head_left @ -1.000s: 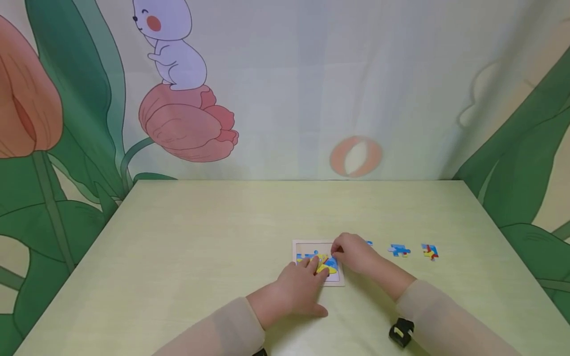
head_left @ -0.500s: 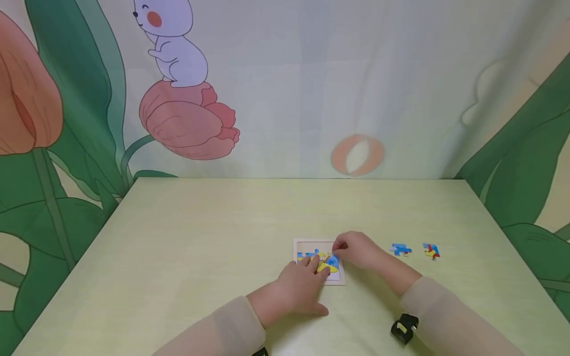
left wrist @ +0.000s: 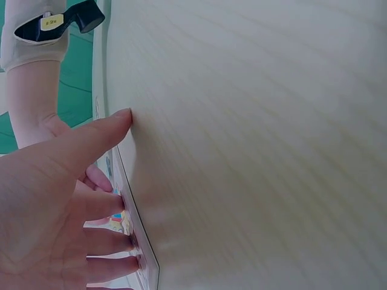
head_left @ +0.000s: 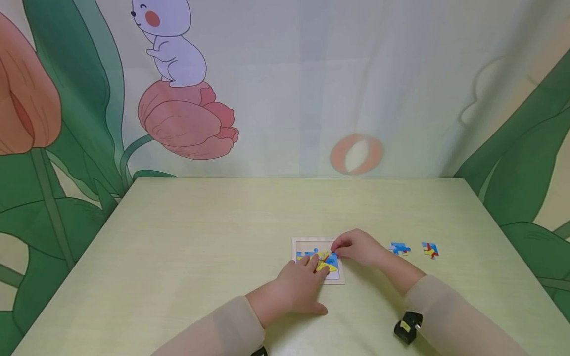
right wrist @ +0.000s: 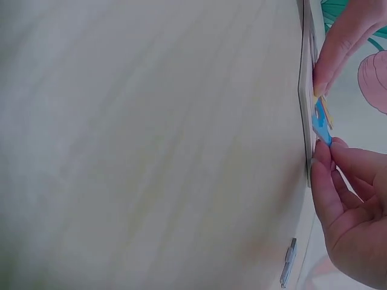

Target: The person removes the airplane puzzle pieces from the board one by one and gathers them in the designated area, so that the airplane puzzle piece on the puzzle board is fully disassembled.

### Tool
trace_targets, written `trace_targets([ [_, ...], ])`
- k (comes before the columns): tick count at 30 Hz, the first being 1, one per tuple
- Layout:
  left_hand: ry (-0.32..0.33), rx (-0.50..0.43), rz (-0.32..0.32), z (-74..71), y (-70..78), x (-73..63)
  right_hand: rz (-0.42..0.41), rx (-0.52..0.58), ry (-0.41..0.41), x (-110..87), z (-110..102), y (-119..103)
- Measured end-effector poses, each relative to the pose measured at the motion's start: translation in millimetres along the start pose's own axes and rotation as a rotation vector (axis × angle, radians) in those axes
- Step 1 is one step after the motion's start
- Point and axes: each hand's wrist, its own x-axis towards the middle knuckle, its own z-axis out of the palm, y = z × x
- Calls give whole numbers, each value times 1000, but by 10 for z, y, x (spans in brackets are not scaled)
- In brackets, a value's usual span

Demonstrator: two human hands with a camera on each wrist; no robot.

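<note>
A small jigsaw puzzle (head_left: 331, 268) in a pale wooden frame (head_left: 294, 247) lies on the table, partly filled with blue and yellow pieces. My left hand (head_left: 300, 287) rests on it, fingers spread over the pieces and thumb out on the tabletop. At the frame's right side, my right hand (head_left: 361, 248) pinches a blue puzzle piece (right wrist: 322, 125) between thumb and fingertips. In the right wrist view that piece looks tilted, its far end close to the left fingers. The left wrist view shows the left fingers reaching over the frame's edge; much of the puzzle is hidden beneath them.
Two loose puzzle pieces lie right of the right hand: a mostly blue one (head_left: 400, 248) and a blue, red and yellow one (head_left: 430, 250). The pale table (head_left: 200, 237) ends at a printed curtain (head_left: 276, 99). A black wrist camera (head_left: 407, 327) hangs by the right sleeve.
A blue bit that showed just behind the right hand one second ago is out of sight. The right hand and forearm have shifted slightly; the left hand stays on the puzzle.
</note>
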Motion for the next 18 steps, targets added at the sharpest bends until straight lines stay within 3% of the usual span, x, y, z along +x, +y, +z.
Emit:
trace_targets([
  [9,-11,20,2,8,-2,25,95,108,-7,3,4,0],
  [18,-12,36,-1,4,0,26,114,171,-30,20,2,18],
])
